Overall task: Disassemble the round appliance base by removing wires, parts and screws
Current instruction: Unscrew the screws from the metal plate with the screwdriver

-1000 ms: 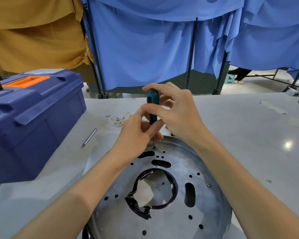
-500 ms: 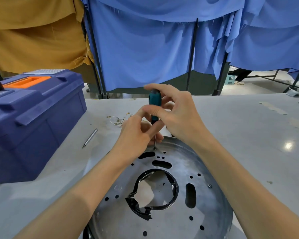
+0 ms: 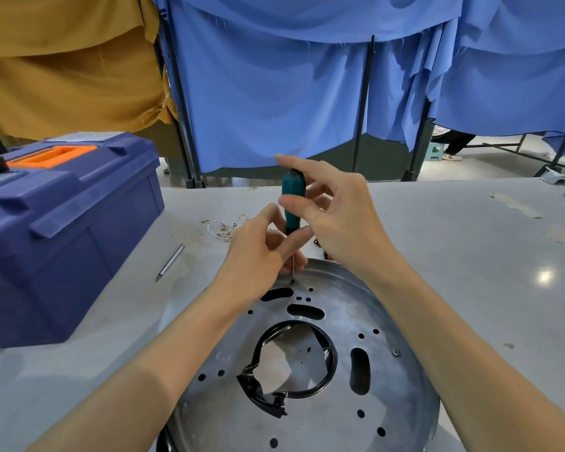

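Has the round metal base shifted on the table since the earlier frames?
No. The round base keeps its place against the metal rod lying beside the toolbox.

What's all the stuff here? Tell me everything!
round base: one, silver metal, near middle of table
screwdriver: one, teal handle, upright, tip on round base's far edge
ring: one, black, in round base's centre hole
toolbox: one, blue with orange handle, left
loose wires: small bundle, pale, behind hands
metal rod: one, silver, beside toolbox
curtains: several, blue, behind table
cloth: one, mustard, back left
left hand: pinches screwdriver low
right hand: holds screwdriver handle
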Demonstrator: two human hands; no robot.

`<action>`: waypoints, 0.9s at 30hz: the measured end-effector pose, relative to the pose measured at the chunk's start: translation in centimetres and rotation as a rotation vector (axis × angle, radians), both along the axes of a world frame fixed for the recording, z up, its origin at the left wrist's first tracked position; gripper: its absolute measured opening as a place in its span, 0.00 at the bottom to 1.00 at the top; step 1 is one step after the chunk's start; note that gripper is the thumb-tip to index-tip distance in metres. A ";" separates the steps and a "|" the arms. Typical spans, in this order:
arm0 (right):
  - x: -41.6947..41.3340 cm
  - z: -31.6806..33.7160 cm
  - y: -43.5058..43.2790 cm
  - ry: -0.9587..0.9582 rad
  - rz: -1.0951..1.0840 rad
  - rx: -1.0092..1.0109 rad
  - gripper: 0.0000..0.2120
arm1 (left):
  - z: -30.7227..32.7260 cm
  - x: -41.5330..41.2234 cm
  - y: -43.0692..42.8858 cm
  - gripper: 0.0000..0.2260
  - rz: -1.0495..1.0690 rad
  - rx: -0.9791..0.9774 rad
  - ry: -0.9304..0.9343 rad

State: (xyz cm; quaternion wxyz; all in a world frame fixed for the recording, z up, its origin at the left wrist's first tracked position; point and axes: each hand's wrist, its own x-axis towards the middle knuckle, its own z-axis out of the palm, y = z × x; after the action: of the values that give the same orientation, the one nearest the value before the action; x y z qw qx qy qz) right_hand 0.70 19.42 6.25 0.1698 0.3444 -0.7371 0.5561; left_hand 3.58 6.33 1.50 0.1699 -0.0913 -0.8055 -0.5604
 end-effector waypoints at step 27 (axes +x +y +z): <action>0.3 0.3 0.0 -0.021 -0.015 0.002 0.20 | -0.3 -0.1 -0.2 0.12 0.019 -0.077 0.054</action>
State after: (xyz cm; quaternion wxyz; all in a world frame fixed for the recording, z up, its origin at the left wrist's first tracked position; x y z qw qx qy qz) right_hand 1.03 19.42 6.55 0.1658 0.3330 -0.7419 0.5579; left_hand 3.48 6.08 1.18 0.1933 -0.1053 -0.8224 -0.5246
